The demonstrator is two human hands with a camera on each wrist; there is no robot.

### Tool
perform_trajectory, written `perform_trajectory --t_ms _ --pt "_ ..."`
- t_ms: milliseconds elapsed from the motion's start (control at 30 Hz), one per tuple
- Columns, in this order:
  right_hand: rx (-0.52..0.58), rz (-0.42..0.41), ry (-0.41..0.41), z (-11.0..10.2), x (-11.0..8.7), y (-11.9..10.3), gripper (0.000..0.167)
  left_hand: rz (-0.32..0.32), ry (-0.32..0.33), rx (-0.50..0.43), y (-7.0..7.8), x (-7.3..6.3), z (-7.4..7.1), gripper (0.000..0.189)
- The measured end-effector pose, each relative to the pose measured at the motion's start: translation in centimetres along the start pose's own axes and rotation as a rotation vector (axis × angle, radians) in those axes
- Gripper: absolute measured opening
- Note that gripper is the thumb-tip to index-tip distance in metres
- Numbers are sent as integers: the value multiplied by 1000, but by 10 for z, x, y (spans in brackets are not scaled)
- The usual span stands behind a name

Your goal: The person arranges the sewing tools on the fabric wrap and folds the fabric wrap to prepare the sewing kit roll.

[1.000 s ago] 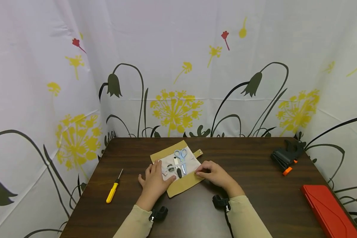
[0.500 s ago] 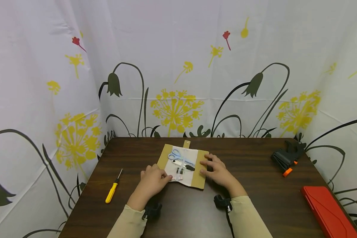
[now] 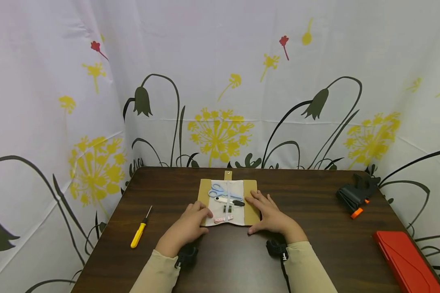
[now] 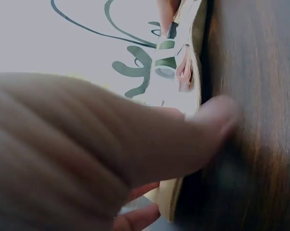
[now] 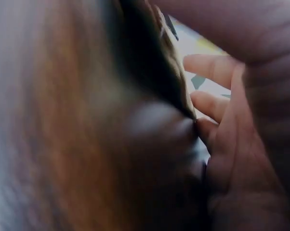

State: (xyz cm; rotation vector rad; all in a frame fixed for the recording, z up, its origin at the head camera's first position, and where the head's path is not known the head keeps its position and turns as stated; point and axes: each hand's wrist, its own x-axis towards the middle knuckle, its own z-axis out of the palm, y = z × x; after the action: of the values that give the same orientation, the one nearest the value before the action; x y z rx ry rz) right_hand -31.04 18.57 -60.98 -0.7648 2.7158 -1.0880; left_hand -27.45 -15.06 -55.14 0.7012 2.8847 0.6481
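A tan sewing kit case [image 3: 250,203] lies unfolded on the table, its snap strap [image 3: 228,175] pointing to the back. Under a clear band on its white lining sit blue scissors [image 3: 216,191], a slim white tool with a black end [image 3: 237,202], a dark green thread spool [image 3: 227,209] and a pink-and-white item [image 3: 223,219]. My left hand [image 3: 187,226] rests at the case's left flap, fingers loosely bent. In the left wrist view the thumb [image 4: 193,137] is before the case edge. My right hand [image 3: 275,217] touches the right flap, fingers spread and thumb near the front corner.
A yellow-handled screwdriver [image 3: 140,232] lies on the brown table [image 3: 227,260] at left. Toward the back right is a black tool with orange tips [image 3: 353,193]. A red case [image 3: 407,258] lies at the right edge. A flowered curtain [image 3: 220,81] hangs behind.
The sewing kit case has turned from slanted to square, its strap swinging from the right to the back. My left hand has moved off the lining to the left flap; the right hand's fingers have spread.
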Motion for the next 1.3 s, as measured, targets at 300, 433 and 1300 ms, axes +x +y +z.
perform_trajectory --t_ms 300,433,1300 --pt "64 0 50 -4 -2 -7 48 12 55 10 -6 5 2 7" --pt "87 44 73 -5 0 -5 32 7 71 -6 -9 6 2 19" --pt "210 144 268 -6 2 -9 19 -163 161 -89 -18 10 -6 12"
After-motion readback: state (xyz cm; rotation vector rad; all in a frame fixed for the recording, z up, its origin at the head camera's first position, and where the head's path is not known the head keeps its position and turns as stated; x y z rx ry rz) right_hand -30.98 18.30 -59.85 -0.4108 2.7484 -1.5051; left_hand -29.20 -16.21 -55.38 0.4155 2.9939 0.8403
